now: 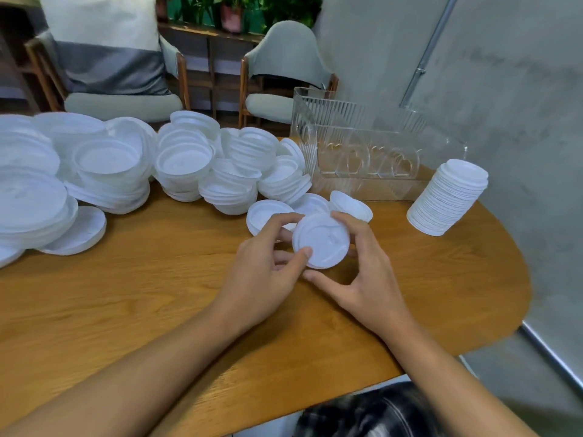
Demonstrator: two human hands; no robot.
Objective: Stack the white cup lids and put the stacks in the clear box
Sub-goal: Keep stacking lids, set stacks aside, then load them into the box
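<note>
- Checked dark cloth shows at the bottom.
- Left hand and right hand both grasp one white lid over the table.
- Loose lids heap at left; one tall stack stands beside the clear box.

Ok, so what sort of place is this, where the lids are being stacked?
Likely a cafe or lounge seating area: a rounded wooden table, cushioned armchairs behind it, potted plants further back, and heaps of white cup lids that suggest drinks are served.
</note>
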